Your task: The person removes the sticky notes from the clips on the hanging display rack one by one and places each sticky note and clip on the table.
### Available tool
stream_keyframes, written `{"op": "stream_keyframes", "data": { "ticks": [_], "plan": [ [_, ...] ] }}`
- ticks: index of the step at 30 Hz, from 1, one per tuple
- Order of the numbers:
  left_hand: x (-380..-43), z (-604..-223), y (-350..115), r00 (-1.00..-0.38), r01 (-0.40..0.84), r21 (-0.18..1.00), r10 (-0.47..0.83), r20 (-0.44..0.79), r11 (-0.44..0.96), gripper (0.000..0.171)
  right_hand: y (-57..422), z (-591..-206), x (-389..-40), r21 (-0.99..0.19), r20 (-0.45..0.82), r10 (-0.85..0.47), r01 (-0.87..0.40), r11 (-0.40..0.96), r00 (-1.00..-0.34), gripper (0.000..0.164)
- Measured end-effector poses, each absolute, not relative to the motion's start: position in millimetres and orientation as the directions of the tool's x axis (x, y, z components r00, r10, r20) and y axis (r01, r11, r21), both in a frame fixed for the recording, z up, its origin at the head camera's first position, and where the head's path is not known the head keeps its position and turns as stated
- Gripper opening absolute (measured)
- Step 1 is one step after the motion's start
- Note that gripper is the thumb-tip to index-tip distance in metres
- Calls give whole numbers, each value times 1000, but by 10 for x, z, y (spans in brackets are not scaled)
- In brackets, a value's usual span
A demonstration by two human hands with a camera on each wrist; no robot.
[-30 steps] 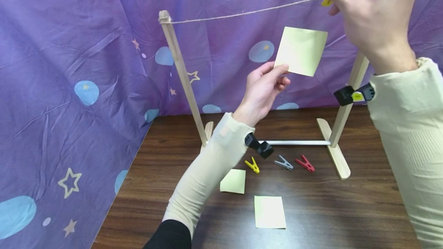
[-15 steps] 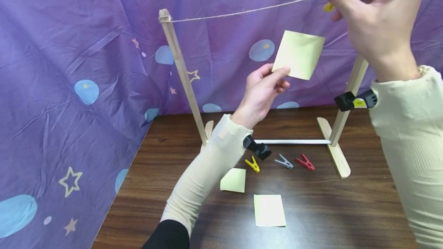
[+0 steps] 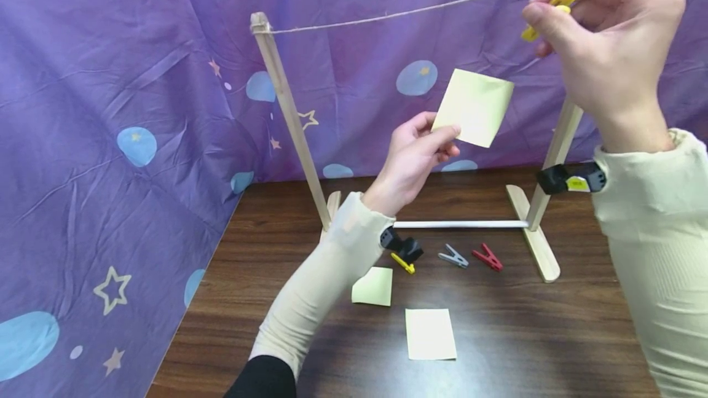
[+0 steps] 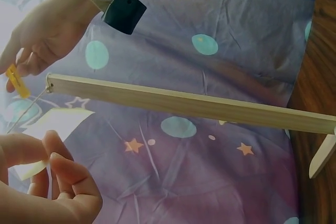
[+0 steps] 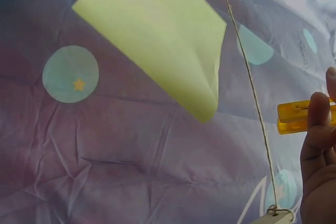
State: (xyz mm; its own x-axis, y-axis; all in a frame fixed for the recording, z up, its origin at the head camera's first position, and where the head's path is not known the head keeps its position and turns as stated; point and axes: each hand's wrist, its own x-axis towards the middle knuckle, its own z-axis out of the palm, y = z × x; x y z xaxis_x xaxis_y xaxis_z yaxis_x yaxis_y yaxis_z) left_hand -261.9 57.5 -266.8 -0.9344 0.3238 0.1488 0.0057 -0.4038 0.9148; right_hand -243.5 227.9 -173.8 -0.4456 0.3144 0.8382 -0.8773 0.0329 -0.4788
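Note:
My left hand (image 3: 412, 155) pinches a pale yellow sticky note (image 3: 474, 106) by its lower left corner, thumb in front. The note hangs in the air below a string (image 3: 442, 6). Up and to the right, my right hand (image 3: 619, 42) pinches a yellow clothespin (image 3: 553, 11) between thumb and fingers. In the right wrist view the clothespin (image 5: 294, 116) lies beside the string (image 5: 257, 95), apart from it, and the note (image 5: 163, 40) has a curled corner. The left wrist view shows the clothespin (image 4: 18, 81) above the note (image 4: 60, 121).
A wooden post (image 3: 290, 115) and a second post (image 3: 557, 146) carry the string, joined low by a white rod (image 3: 459, 225). On the table lie yellow (image 3: 404, 263), grey (image 3: 453, 257) and red (image 3: 488, 258) clothespins and two sticky notes (image 3: 373, 287). A purple cloth (image 3: 182, 66) hangs behind.
Both hands have come down, the left with the sticky note, the right with the yellow clothespin. The clothespin has moved from beside the string to below it in the head view.

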Motion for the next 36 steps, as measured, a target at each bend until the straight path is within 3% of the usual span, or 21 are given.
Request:
{"op": "stream_keyframes", "data": {
  "ticks": [7,18,25,36],
  "plan": [
    [-2548,-2735,498,-929,22,941,342,144,-336,10,2337,-1867,-2375,-503,834,324,-857,110,-447,15],
    [-2495,-2865,384,-916,154,978,349,195,-144,22,2370,-2046,-2325,-512,785,388,-858,-36,-484,17],
    [-2416,-2951,270,-911,205,977,354,209,-49,26,2402,-2193,-2281,-532,773,396,-847,-22,-496,17],
    [-2313,-3122,69,-878,229,973,426,219,-30,32,2410,-2388,-2184,-577,715,413,-810,-104,-563,21]
  ]
}}
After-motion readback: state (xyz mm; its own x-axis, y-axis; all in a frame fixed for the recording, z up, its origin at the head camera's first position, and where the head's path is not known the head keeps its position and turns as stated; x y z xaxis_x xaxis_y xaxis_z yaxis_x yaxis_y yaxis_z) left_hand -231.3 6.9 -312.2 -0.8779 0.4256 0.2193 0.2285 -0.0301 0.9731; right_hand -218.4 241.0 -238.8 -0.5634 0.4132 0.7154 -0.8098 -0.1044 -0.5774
